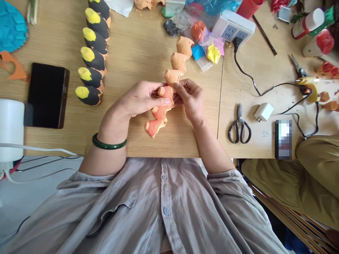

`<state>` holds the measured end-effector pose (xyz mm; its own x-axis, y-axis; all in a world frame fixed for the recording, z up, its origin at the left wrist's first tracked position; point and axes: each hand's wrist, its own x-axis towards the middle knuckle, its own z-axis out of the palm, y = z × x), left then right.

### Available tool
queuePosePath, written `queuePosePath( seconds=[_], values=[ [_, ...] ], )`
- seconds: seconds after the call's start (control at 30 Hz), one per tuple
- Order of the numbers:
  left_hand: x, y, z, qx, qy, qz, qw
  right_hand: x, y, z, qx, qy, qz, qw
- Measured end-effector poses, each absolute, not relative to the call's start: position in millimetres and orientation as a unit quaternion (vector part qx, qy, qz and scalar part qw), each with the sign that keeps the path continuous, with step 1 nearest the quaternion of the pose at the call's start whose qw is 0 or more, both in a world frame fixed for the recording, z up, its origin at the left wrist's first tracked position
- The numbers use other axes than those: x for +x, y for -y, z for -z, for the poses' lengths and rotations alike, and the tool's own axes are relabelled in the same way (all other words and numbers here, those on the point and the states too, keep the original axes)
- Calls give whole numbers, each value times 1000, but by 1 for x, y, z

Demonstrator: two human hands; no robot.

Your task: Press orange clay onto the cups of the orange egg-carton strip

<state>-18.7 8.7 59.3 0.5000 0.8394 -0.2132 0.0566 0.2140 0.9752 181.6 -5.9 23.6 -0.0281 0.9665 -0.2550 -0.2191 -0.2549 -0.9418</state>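
Note:
A strip of egg-carton cups slants up and away above the table between my hands. Its far cups are bare pale orange, while the nearer ones carry a red-orange coating that looks like soft clay. My left hand grips the coated part from the left, thumb lying across it. From the right, my right hand pinches the strip near its middle, thumb on top; its other fingers are partly hidden beneath. Over on the left lies another egg-carton strip, covered in black with a yellow patch on each cup.
Beyond my hands lie lumps of coloured clay in plastic and a white power strip with a black cord. Scissors, a white charger and a glue gun are rightward. A black tablet lies left. Another person's sleeve shows at right.

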Motion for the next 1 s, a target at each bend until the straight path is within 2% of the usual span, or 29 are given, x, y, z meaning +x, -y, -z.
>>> queuePosePath(
  seconds=[0.3,0.63,1.0],
  values=[
    [-16,-11,-61,505,-401,-330,689,178,4,-32,-481,338,-627,510],
    [-4,-12,-37,516,-422,-400,629,181,2,-35,-475,345,-672,450],
    [-18,-16,-46,498,-405,-306,703,174,6,-36,-464,332,-679,462]
  ],
)
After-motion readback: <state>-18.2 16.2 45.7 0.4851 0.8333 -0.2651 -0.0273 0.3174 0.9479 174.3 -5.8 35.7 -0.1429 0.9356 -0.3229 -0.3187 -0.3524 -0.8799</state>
